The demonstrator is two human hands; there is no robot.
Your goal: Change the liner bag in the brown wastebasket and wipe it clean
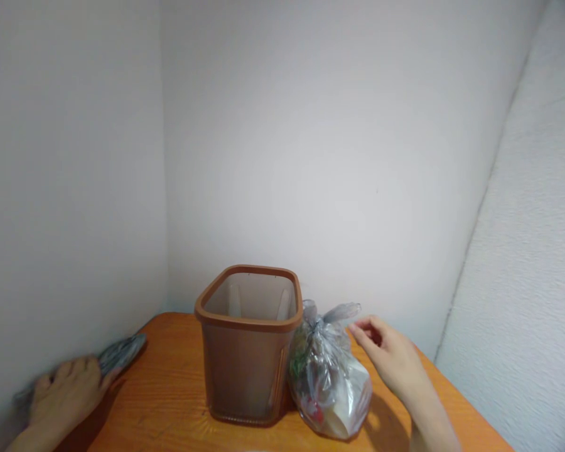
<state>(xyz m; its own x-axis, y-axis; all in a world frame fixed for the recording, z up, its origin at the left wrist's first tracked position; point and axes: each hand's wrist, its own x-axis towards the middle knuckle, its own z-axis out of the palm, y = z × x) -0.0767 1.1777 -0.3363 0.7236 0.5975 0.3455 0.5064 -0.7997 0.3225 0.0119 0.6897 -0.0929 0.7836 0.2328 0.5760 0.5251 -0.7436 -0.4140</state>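
At the lower left, my left hand (68, 390) is closed over a bunched grey plastic bag (122, 353), whose end sticks out past the fingers beside the left wall. My right hand (390, 353) is just right of a knotted clear plastic bag (329, 383) full of rubbish. Its fingers are loosely curled with a gap to the thumb, and nothing shows between them. The thumb tip is close to the bag's tied ends; whether they touch I cannot tell. Left of the full bag stands an upright brown waste bin (245, 370), its top open and no liner visible.
Both the bin and the full bag rest on an orange-brown wooden table (164, 402). White walls (311, 157) enclose it at the back and left, and a textured wall (527, 282) slants along the right.
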